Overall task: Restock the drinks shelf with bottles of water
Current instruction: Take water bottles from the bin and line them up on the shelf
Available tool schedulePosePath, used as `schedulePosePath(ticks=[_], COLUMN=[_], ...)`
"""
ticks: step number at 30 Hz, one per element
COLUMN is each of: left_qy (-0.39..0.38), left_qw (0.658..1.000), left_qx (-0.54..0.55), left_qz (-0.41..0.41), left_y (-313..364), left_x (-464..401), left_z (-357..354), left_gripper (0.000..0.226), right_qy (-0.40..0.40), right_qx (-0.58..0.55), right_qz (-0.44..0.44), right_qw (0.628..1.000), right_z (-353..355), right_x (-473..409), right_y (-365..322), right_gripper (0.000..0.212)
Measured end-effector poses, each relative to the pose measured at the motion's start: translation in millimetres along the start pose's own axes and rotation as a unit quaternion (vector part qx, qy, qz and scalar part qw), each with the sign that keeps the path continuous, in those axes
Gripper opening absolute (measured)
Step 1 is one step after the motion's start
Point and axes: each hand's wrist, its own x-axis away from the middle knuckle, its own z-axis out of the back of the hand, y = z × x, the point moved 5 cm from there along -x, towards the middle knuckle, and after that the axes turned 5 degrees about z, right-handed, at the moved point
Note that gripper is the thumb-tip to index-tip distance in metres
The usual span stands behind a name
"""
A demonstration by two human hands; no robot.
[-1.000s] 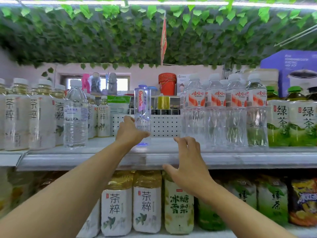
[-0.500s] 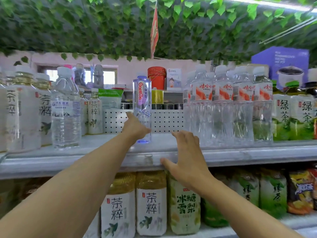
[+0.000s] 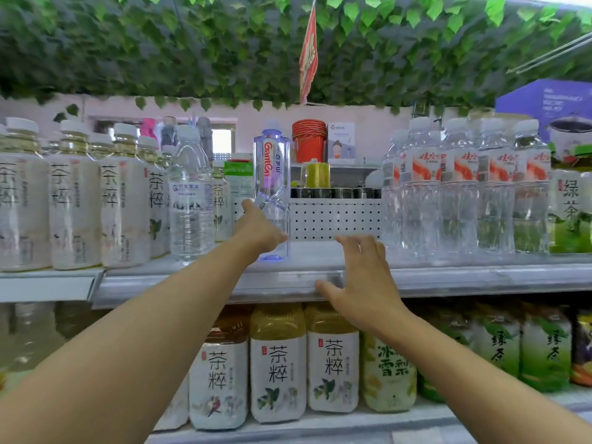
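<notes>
Upper shelf (image 3: 448,278), far left: row of pale tea bottles (image 3: 73,200) with white caps, upright, packed side by side. Just right of them one clear water bottle (image 3: 191,200) with a blue-white label, standing at the shelf's near edge.

Left hand (image 3: 261,233) reaches into the gap mid-shelf. I see its grip wrapped round the lower body of the tall clear Ganten bottle (image 3: 271,174): thumb on the left side, fingers curled behind it on the right. Bottle is upright, base down on the shelf, blue-tinted cap on top, red lettering running vertically. It stands alone in the gap, apart from the stock on either side, with a white perforated back panel (image 3: 333,219) behind it.

Right hand (image 3: 362,283) sits on the shelf's front edge just right of that bottle. Its grip holds no bottle; fingers lie bent over the lip, thumb below against the price rail.

Further right: cluster of clear water bottles with red-orange labels (image 3: 461,190), upright, touching each other. Past them, green tea bottles (image 3: 571,209) at the right edge.

Lower shelf: more tea bottles (image 3: 277,363), white labels, yellow liquid, then a yellow-green labelled bottle (image 3: 389,373) and green ones to the right.

Overhead, fake ivy (image 3: 224,49) and a red pennant (image 3: 308,56) hanging down.
</notes>
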Motion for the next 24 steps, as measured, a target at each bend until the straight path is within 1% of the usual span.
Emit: schedulePosePath(ticks=[3, 10, 13, 15, 18, 19, 21, 24], left_qy=[0.001, 0.034, 0.05, 0.089, 0.137, 0.135, 0.106, 0.039], left_qw=[1.0, 0.999, 0.998, 0.994, 0.977, 0.971, 0.966, 0.968], left_qx=[0.002, -0.021, -0.026, -0.032, -0.056, -0.059, -0.059, -0.045], left_qz=[0.004, 0.002, -0.009, -0.05, -0.155, -0.187, -0.23, -0.244], left_y=[-5.4, -5.9, -5.9, -3.8, 3.8, 5.9, 7.7, 2.9], left_x=[2.6, 14.4, 26.1, 37.5, 62.5, 71.9, 89.5, 115.4], left_z=[7.0, 9.2, 11.9, 14.2, 12.3, 8.6, -2.7, -23.5], left_gripper=[0.1, 0.088, 0.087, 0.087, 0.081, 0.079, 0.07, 0.059], right_qy=[-0.007, -0.021, -0.026, -0.025, -0.017, -0.018, -0.022, -0.02], right_qx=[-0.003, -0.013, -0.017, -0.018, -0.008, -0.005, -0.006, 0.002], right_qz=[0.001, -0.007, -0.01, -0.013, -0.019, -0.025, -0.043, -0.06], right_qw=[1.0, 1.0, 0.999, 0.999, 1.0, 1.0, 0.999, 0.998], right_z=[-4.3, -10.5, -8.0, -4.8, 1.9, 4.0, 8.4, 14.2], right_x=[-0.5, 4.4, 8.8, 12.9, 20.8, 24.7, 34.6, 52.2], right_y=[-5.8, -4.5, -3.0, -2.3, -1.1, -0.4, 1.7, 5.6], right_gripper=[0.072, 0.074, 0.076, 0.076, 0.076, 0.076, 0.075, 0.075])
